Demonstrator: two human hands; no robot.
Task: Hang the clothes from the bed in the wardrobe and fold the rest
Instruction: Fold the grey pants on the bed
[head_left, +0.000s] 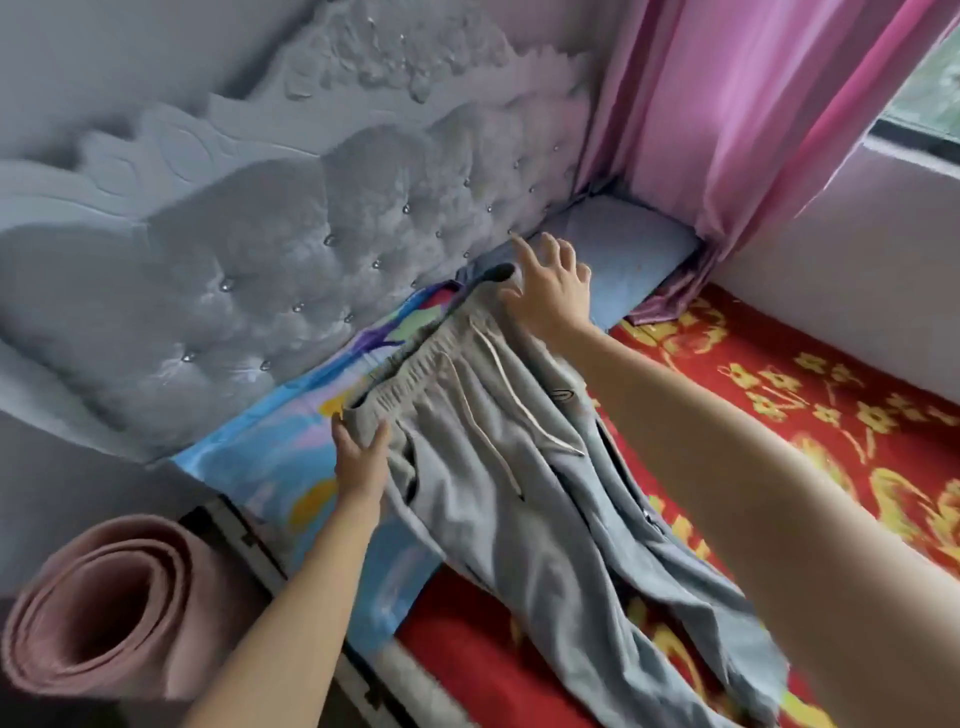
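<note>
Item: pale grey jersey sweatpants (519, 493) with a white drawstring, laid flat on the red, gold-flowered bed blanket (779, 415). The elasticated waistband (415, 374) was turned toward the grey button-tufted headboard (260, 234) and overlapped a multicoloured printed cloth (291, 457), and the legs trailed toward the wearer. The layout was judged to be squared for folding rather than hanging. Left hand (361, 460): arm extended, palm down, fingers straight and slightly spread, resting on the near waistband corner and gripping nothing. Right hand (550, 296): reached further, fingers splayed wide over the far waistband end, holding nothing; contact with the cloth was uncertain. A rolled pink mat (104, 613) lay beside the bed.
</note>
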